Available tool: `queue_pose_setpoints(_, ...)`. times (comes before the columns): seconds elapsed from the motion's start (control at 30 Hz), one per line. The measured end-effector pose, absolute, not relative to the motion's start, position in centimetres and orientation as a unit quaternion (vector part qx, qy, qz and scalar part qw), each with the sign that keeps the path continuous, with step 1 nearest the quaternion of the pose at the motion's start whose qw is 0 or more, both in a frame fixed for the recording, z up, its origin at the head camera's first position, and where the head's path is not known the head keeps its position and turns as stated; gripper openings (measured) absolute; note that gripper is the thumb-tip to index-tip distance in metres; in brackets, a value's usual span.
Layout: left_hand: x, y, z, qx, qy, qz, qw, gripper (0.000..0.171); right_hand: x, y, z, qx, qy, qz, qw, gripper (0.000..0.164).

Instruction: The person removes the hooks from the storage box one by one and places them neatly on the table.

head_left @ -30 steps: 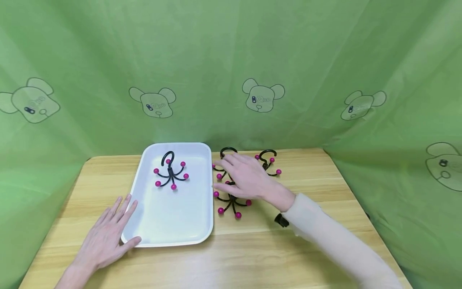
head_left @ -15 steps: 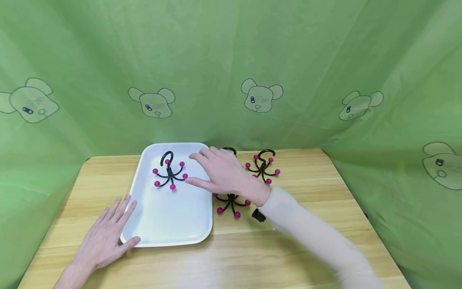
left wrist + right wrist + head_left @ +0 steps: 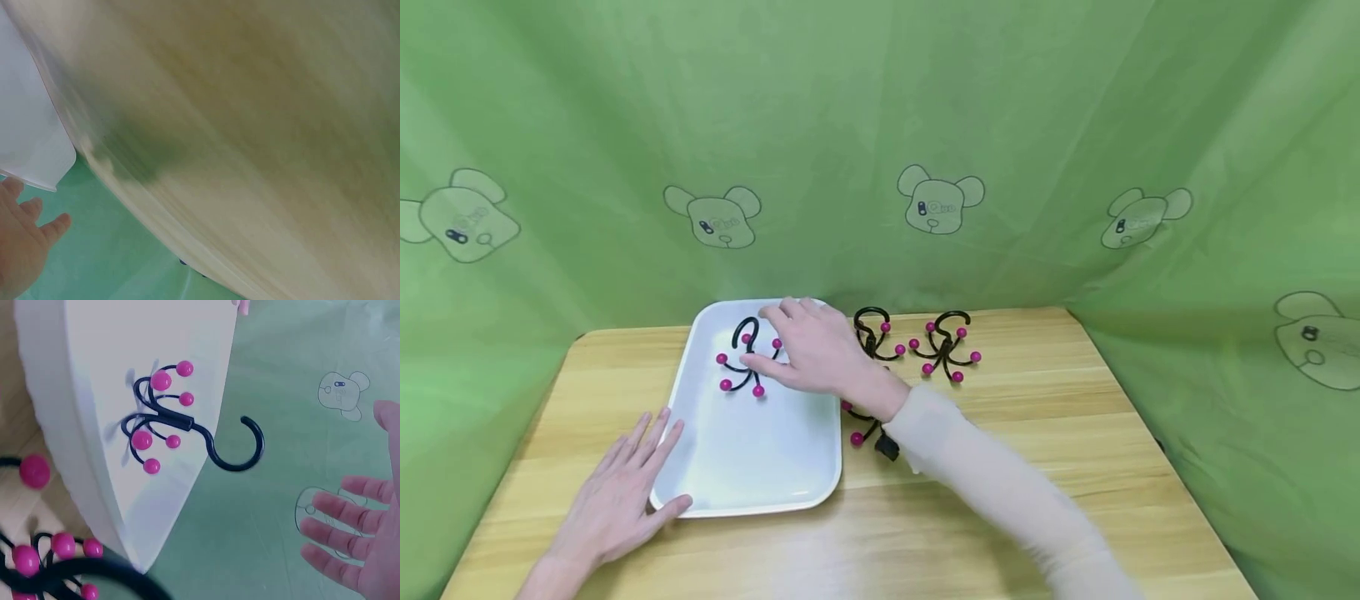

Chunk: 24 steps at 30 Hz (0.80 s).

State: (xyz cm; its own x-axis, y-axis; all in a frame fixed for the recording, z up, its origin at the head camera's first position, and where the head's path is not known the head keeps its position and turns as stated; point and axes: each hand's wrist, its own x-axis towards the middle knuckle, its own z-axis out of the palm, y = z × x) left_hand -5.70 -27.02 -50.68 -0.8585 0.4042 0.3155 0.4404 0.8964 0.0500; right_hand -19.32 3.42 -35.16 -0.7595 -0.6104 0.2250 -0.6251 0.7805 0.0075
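Note:
A black swivel hook rack (image 3: 176, 420) with several curved prongs tipped in pink balls stands in the white tray (image 3: 760, 467), its big hook pointing up. My right hand (image 3: 820, 346) hovers over the tray at that rack's right side, thumb and fingers spread apart. In the right wrist view, the right hand (image 3: 353, 534) is apart from the rack, with nothing in its grasp. At the tray's near left rim rests my left hand (image 3: 613, 504), fingers extended. The left wrist view catches only some fingers (image 3: 37, 219) beside the tray's corner.
Right of the tray, two similar racks stand at the back of the wooden table, a left one (image 3: 869, 343) and a right one (image 3: 945, 346). A third rack (image 3: 857, 438) is partly covered by the right forearm. Green cloth (image 3: 850, 100) surrounds the table.
My right hand has moved left from above the racks on the table to the one in the tray, holding nothing. The left hand stays put at the tray rim.

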Motion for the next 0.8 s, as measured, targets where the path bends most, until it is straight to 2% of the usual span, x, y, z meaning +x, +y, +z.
queue_pose_setpoints(0.4,-5.7,-26.9,-50.9,-0.216,-0.962,-0.07,0.151,0.101,-19.8,-0.2,-36.6,0.263,-0.959,0.015,0.1,0.087)
queue_pose_setpoints(0.8,-5.7,-27.0,-51.0,-0.216,-0.961,-0.072,0.154,0.102,-21.3,-2.5,-38.5,0.218,-0.973,-0.01,0.078,0.084)
